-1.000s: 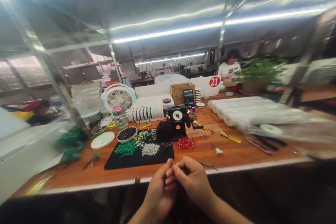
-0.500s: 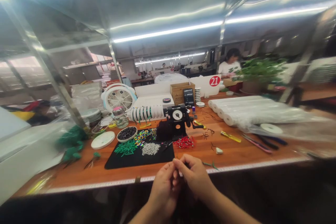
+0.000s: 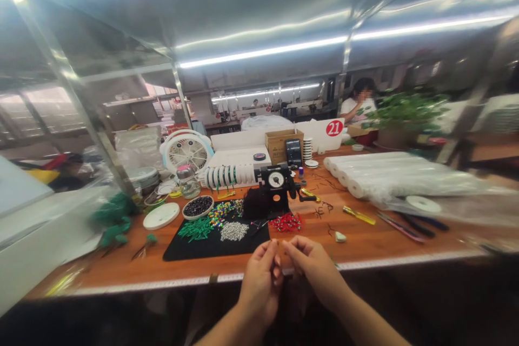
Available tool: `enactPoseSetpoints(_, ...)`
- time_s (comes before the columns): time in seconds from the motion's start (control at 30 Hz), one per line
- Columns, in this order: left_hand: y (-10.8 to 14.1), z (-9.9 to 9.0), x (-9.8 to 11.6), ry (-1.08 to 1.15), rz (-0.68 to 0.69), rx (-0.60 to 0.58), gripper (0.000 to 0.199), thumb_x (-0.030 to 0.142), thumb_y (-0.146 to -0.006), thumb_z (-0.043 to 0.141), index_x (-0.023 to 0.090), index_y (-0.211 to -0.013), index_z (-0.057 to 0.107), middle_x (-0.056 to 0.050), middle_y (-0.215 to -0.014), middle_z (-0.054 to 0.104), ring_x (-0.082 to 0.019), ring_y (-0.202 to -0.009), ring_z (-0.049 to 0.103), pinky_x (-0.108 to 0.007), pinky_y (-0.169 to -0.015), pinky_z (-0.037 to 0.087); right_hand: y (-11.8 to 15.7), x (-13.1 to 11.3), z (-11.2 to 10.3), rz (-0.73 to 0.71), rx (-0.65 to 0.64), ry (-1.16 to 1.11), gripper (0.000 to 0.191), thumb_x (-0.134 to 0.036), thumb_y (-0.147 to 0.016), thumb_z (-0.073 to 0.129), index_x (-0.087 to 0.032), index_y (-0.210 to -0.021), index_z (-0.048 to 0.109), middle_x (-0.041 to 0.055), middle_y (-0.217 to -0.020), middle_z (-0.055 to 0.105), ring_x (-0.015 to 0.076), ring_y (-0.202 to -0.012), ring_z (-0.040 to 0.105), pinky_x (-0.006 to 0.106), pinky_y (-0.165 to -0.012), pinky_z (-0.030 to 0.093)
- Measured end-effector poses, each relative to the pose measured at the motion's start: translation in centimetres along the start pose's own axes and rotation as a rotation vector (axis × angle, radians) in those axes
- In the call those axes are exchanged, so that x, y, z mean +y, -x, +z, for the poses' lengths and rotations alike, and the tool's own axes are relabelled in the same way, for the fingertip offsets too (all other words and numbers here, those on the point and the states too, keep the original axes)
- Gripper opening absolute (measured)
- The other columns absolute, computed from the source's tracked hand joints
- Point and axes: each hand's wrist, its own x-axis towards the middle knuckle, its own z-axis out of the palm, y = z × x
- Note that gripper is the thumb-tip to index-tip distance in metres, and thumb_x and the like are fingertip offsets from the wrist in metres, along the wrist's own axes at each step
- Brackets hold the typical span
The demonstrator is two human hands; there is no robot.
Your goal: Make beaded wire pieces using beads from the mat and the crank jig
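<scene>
My left hand (image 3: pixel 261 281) is over the table's front edge, its thumb and fingers pinched on something too small to make out. Close to its right, my right hand (image 3: pixel 312 265) is pinched the same way, with a small gap between the fingertips. Beyond them lie red pieces (image 3: pixel 286 222) and a black mat (image 3: pixel 190 250) bearing green pieces (image 3: pixel 198 229), silvery pieces (image 3: pixel 234 231) and multicoloured beads (image 3: pixel 221 212). A black device with a dial (image 3: pixel 276 179) stands behind the mat, white spools (image 3: pixel 231 174) at its left.
White rolls (image 3: pixel 389 173), a yellow-handled tool (image 3: pixel 359 215) and pliers (image 3: pixel 413 227) lie on the right. A white lid (image 3: pixel 161 216), a dish of black beads (image 3: pixel 198 206) and a fan (image 3: pixel 187 152) are at the left. A person (image 3: pixel 359 104) sits beyond the table.
My hands have come slightly apart at the fingertips, and my right hand has moved a little right. The person at the back has raised a hand towards the head.
</scene>
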Motion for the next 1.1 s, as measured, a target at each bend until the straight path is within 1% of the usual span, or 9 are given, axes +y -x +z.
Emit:
enactPoseSetpoints(0.1,-0.1,-0.2,0.2,-0.088,0.079,0.068,0.033,0.038,-0.060,0.078,0.014,-0.073,0.058,0.006,-0.051,0.051,-0.002,-0.036,0.034,-0.013,-0.033,0.023,0.1,0.0,-0.7,0.006,-0.007,-0.014,0.036,-0.050,-0.069,0.066,-0.015,-0.065,0.057,-0.0063,-0.048,0.047,0.0065,-0.038,0.040,0.019,-0.039,0.034)
enactPoseSetpoints(0.2,0.0,-0.3,0.0,-0.261,0.138,0.065,0.032,0.041,-0.065,0.073,0.012,-0.075,0.064,0.003,-0.050,0.054,-0.004,-0.036,0.039,-0.014,-0.034,0.027,0.1,0.2,-1.1,0.028,-0.027,-0.060,0.034,-0.046,-0.069,0.067,-0.013,-0.066,0.062,-0.0029,-0.052,0.053,0.0060,-0.040,0.041,0.019,-0.039,0.032)
enactPoseSetpoints(0.33,0.5,-0.2,0.0,-0.474,0.231,0.005,0.030,0.041,-0.070,0.068,0.011,-0.074,0.068,0.000,-0.049,0.056,-0.006,-0.037,0.041,-0.017,-0.037,0.032,-0.1,0.1,-1.0,0.089,-0.047,-0.175,0.031,-0.041,-0.065,0.072,-0.012,-0.062,0.060,-0.0031,-0.049,0.052,0.0046,-0.039,0.037,0.018,-0.038,0.026)
enactPoseSetpoints(0.43,0.7,-0.4,0.6,-0.584,0.264,-0.072,0.030,0.038,-0.074,0.064,0.012,-0.087,0.069,0.000,-0.049,0.057,-0.009,-0.040,0.046,-0.019,-0.042,0.037,-0.3,0.0,-1.1,0.094,-0.044,-0.188,0.032,-0.041,-0.062,0.072,-0.014,-0.056,0.056,-0.0047,-0.045,0.049,0.0043,-0.037,0.035,0.018,-0.037,0.024)
enactPoseSetpoints(0.5,0.5,-0.7,1.1,-0.635,0.280,-0.103,0.033,0.037,-0.074,0.064,0.013,-0.095,0.067,0.000,-0.051,0.058,-0.011,-0.042,0.048,-0.021,-0.044,0.040,-0.4,0.0,-1.3,0.068,-0.033,-0.116,0.033,-0.043,-0.063,0.071,-0.014,-0.057,0.055,-0.0055,-0.043,0.047,0.0047,-0.036,0.034,0.018,-0.037,0.023)
enactPoseSetpoints(0.7,-0.1,-1.3,2.3,-0.892,0.434,-0.124,0.017,0.032,-0.077,0.061,0.016,-0.073,0.066,-0.001,-0.058,0.059,-0.013,-0.050,0.053,-0.022,-0.050,0.042,-0.6,0.0,-1.5,-0.008,-0.061,0.101,0.035,-0.048,-0.070,0.063,-0.015,-0.063,0.054,-0.0067,-0.045,0.044,0.0057,-0.038,0.034,0.019,-0.038,0.025)
enactPoseSetpoints(0.9,-0.8,-2.1,4.2,-0.967,0.345,-0.092,0.017,0.032,-0.075,0.059,0.017,-0.070,0.063,-0.001,-0.052,0.060,-0.016,-0.049,0.056,-0.023,-0.049,0.042,-0.3,-0.5,-1.8,-0.135,-0.101,0.313,0.026,-0.044,-0.078,0.055,-0.018,-0.073,0.055,-0.0045,-0.055,0.048,0.0097,-0.047,0.042,0.021,-0.045,0.033)
enactPoseSetpoints(1.0,-1.3,-2.8,5.6,-1.010,0.256,-0.092,0.016,0.032,-0.072,0.060,0.017,-0.068,0.063,-0.001,-0.049,0.059,-0.017,-0.046,0.056,-0.024,-0.046,0.041,-0.2,-0.5,-2.3,-0.200,-0.079,0.473,0.020,-0.036,-0.080,0.052,-0.019,-0.069,0.051,-0.0033,-0.056,0.051,0.0121,-0.052,0.046,0.023,-0.052,0.035)
enactPoseSetpoints(1.1,-1.6,-2.8,5.9,-1.089,0.266,-0.125,0.014,0.031,-0.071,0.060,0.018,-0.068,0.065,-0.001,-0.050,0.061,-0.017,-0.046,0.055,-0.025,-0.047,0.040,-0.4,-0.3,-2.2,-0.268,-0.040,0.617,0.021,-0.032,-0.081,0.051,-0.018,-0.065,0.054,-0.0016,-0.059,0.054,0.0142,-0.058,0.049,0.025,-0.056,0.036)
